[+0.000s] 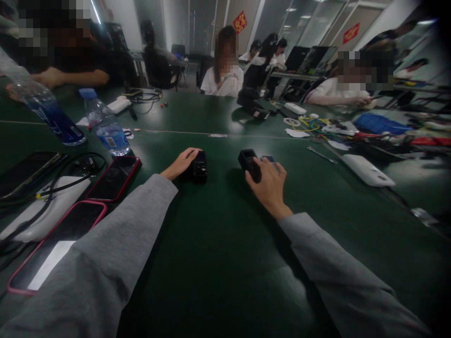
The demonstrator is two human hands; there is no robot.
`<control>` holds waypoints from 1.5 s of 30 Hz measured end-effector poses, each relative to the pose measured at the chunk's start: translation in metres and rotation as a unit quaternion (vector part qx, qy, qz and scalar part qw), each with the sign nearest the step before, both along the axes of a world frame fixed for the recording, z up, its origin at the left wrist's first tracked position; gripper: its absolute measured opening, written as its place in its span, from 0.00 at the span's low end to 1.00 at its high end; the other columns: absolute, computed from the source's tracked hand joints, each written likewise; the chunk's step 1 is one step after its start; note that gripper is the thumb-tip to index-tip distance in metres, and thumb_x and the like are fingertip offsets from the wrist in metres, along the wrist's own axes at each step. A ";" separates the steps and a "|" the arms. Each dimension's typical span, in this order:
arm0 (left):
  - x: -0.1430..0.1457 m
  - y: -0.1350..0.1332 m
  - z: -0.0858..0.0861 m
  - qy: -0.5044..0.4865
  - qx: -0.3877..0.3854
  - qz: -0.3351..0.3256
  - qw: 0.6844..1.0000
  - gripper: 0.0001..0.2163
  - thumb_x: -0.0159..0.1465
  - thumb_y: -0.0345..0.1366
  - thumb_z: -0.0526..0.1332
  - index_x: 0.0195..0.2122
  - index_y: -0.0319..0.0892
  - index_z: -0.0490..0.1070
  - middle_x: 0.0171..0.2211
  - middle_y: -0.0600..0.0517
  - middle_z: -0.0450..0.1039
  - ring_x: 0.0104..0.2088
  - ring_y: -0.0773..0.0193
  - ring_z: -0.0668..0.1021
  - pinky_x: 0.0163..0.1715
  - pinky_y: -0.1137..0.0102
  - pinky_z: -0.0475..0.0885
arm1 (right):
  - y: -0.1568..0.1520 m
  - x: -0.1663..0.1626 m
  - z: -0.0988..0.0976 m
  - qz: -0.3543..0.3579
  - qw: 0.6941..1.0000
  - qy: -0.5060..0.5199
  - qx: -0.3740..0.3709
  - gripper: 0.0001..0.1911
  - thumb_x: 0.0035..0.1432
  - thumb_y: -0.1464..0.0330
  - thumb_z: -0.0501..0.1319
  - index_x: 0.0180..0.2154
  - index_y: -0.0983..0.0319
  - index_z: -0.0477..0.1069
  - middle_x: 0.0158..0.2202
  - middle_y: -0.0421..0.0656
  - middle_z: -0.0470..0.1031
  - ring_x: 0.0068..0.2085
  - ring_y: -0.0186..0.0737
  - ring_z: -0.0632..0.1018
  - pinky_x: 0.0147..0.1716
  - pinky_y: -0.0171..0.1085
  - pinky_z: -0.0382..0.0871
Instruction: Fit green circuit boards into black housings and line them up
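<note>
My left hand (183,162) rests against the left side of a small black box-shaped device (200,168), its fingertips over the top edge. The device lies on the dark green table (225,244). To the right, my right hand (269,185) reaches over a black, box-like case (247,158), thumb and fingers around its near end. The case looks tilted, and its inner part is dark. Just behind the right fingers, a small flat dark piece (268,158) shows in part; I cannot tell whether the hand touches it.
On the left are a red-edged phone (114,178), a pink-edged phone (100,211), a white power bank (66,192) with cables and two bottles, one a clear water bottle (109,126). Another white power bank (368,170) and tangled wires (317,124) lie right. People sit beyond.
</note>
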State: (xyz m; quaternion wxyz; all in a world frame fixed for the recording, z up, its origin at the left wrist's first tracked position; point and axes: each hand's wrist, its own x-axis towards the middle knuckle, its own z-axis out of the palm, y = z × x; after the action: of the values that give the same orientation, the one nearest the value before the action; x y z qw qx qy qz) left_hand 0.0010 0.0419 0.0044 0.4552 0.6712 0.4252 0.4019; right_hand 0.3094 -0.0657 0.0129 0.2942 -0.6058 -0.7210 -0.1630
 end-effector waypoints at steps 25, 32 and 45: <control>0.001 -0.002 0.002 -0.012 0.069 -0.006 0.998 0.23 0.71 0.54 0.55 0.53 0.41 0.75 0.55 0.44 0.77 0.55 0.54 0.76 0.60 0.59 0.67 | -0.004 -0.156 -0.003 0.152 0.968 0.115 -0.165 0.42 0.70 0.56 0.58 0.74 0.62 0.42 0.74 0.61 0.41 0.68 0.68 0.63 0.59 0.62 0.69; 0.004 0.008 -0.007 -0.085 0.014 0.013 0.996 0.32 0.71 0.62 0.46 0.54 0.40 0.75 0.55 0.41 0.77 0.55 0.52 0.77 0.59 0.57 0.68 | -0.008 -0.155 0.004 0.142 0.962 0.170 -0.160 0.34 0.71 0.62 0.53 0.72 0.64 0.50 0.71 0.61 0.53 0.61 0.64 0.73 0.57 0.61 0.74; 0.000 0.006 -0.007 -0.072 -0.001 0.007 0.997 0.25 0.73 0.55 0.49 0.53 0.42 0.75 0.55 0.43 0.78 0.57 0.54 0.77 0.61 0.56 0.67 | -0.002 -0.075 0.011 0.109 0.975 0.191 -0.038 0.33 0.68 0.62 0.53 0.71 0.64 0.53 0.67 0.57 0.61 0.66 0.58 0.68 0.63 0.60 0.68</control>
State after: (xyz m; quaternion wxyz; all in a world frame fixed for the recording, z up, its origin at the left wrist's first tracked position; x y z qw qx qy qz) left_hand 0.0014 0.0480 -0.0022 0.4829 0.6369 0.3963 0.4518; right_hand 0.2344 -0.0679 0.0240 0.4193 -0.5547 -0.7185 0.0164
